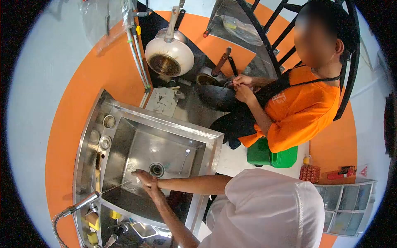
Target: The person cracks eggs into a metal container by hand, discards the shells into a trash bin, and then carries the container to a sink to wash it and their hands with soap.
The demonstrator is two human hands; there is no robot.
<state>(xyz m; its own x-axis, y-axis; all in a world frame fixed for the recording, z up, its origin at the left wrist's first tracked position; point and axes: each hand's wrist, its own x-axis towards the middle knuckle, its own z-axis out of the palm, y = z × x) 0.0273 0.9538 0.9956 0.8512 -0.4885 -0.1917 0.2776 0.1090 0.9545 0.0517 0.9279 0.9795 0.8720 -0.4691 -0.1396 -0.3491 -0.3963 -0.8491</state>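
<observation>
Over the stainless-steel sink (173, 144), my two hands meet close to the round drain (156, 170). My right hand (141, 176) reaches out with its fingers extended and holds no object. Against its wrist lies my left hand (151, 189), which appears wrapped around it; its fingers are partly hidden. A thin stream of water runs from the metal spray faucet (87, 201) toward my fingers. Beyond the drain, a fork (185, 159) lies on the sink floor.
Sponges (93, 223), a small steel tray (144, 230) and metal lids (105, 142) line the sink's ledge. Pans (169, 56) hang by the wall. A co-worker in an orange shirt (306, 107) holds a dark wok (217, 97) beside the sink. A green container (271, 153) stands behind.
</observation>
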